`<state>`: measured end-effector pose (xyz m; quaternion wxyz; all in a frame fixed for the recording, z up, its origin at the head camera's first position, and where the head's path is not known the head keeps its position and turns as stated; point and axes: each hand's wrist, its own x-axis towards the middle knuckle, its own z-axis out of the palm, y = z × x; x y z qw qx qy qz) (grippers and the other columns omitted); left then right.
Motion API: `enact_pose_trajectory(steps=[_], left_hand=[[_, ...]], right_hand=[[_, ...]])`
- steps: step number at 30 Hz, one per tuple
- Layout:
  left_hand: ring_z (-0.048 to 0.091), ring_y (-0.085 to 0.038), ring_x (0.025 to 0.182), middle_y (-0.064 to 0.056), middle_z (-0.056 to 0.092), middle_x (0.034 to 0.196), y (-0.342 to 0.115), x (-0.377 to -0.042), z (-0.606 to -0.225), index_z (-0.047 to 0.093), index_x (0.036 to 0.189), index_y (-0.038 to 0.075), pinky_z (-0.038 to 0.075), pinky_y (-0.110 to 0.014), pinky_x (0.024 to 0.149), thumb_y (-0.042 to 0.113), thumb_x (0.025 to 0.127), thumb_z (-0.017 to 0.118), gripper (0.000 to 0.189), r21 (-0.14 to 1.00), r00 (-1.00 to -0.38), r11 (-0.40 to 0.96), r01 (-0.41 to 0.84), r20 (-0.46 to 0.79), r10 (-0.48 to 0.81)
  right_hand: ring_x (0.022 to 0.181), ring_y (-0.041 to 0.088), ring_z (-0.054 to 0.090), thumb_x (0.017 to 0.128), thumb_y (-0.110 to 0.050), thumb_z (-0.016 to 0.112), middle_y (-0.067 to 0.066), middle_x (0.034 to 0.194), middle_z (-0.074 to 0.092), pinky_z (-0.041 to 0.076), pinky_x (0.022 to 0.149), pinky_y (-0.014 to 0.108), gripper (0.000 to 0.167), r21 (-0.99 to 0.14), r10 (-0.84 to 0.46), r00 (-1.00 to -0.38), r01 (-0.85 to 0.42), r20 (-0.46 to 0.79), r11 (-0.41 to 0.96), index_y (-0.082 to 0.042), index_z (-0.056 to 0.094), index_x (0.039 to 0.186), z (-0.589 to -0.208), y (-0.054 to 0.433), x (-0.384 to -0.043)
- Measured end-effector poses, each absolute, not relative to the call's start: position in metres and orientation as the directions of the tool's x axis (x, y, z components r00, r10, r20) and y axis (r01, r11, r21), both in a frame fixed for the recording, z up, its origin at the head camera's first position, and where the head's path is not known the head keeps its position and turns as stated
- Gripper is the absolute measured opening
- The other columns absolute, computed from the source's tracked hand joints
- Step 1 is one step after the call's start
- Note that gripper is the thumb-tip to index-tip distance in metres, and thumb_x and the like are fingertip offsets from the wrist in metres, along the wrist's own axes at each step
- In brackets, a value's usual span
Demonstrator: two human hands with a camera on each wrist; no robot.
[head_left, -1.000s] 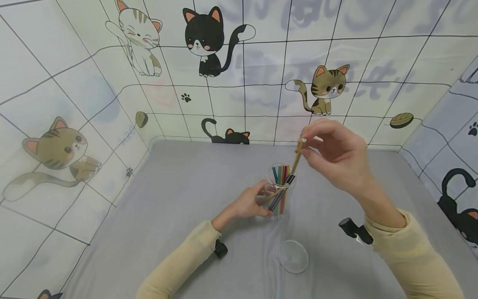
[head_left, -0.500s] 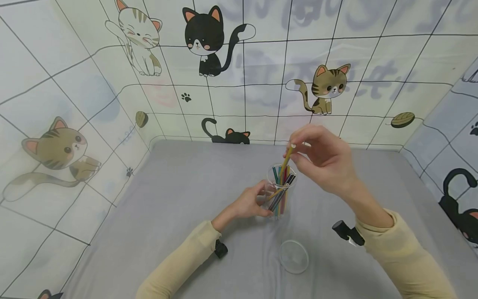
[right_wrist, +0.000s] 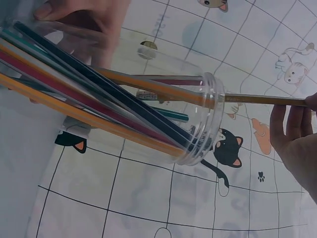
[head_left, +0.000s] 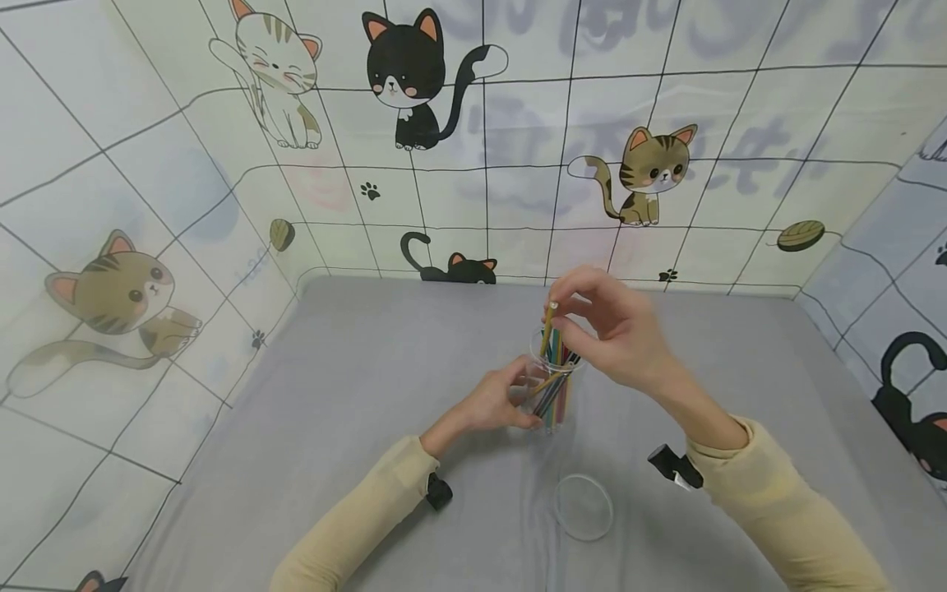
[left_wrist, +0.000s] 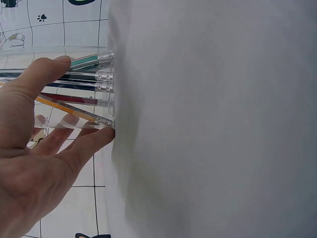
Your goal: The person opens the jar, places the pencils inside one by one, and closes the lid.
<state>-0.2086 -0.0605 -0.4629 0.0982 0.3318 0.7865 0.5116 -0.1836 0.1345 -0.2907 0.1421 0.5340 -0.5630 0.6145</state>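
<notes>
A clear jar (head_left: 546, 403) of slim coloured pens stands on the grey cloth. My left hand (head_left: 484, 403) grips it low on its side, thumb and fingers curled round the wall. In the left wrist view, the pens' (left_wrist: 91, 86) clear ends rest at the jar's base. Above the mouth, my right hand (head_left: 614, 337) pinches a yellow pen (head_left: 547, 329) near its top, between thumb and fingers. In the right wrist view, this yellow pen (right_wrist: 252, 99) runs from the fingertips to the jar's rim (right_wrist: 213, 119), its lower part seen through the clear wall.
A clear round lid (head_left: 584, 507) lies on the grey cloth (head_left: 355, 378), nearer the front than the jar. Behind stands a cat-printed backdrop (head_left: 518, 197). Black wrist cameras (head_left: 439, 492) are strapped at both sleeves.
My right hand has moved left and down with the yellow pen, bringing it from the jar's right side over the mouth. The left hand, jar and lid have stayed in place.
</notes>
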Motion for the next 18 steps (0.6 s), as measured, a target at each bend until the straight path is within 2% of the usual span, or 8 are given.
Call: enact_pose_trajectory(steps=[5, 18], left_hand=[[0.057, -0.025, 0.123, -0.008, 0.059, 0.133, -0.060, -0.209, -0.462, 0.047, 0.133, 0.013, 0.050, -0.024, 0.094, -0.006, 0.073, 0.085, 0.074, 0.875, -0.758, 0.247, 0.415, 0.183, 0.626], [0.056, -0.026, 0.123, -0.008, 0.059, 0.133, -0.060, -0.209, -0.461, 0.046, 0.133, 0.013, 0.052, -0.026, 0.092, -0.004, 0.073, 0.085, 0.074, 0.866, -0.767, 0.280, 0.414, 0.167, 0.619]], right_hand=[[0.094, 0.022, 0.058, 0.079, 0.023, 0.055, 0.015, 0.102, 0.059, 0.057, 0.084, 0.034, 0.026, -0.535, -0.444, -0.380, -0.789, 0.812, -0.303, 0.015, 0.054, 0.104, -0.299, 0.134, -0.190], [0.092, 0.021, 0.058, 0.083, 0.020, 0.056, 0.016, 0.101, 0.059, 0.058, 0.080, 0.033, 0.024, -0.549, -0.501, -0.376, -0.795, 0.780, -0.259, 0.010, 0.056, 0.104, -0.320, 0.132, -0.198]])
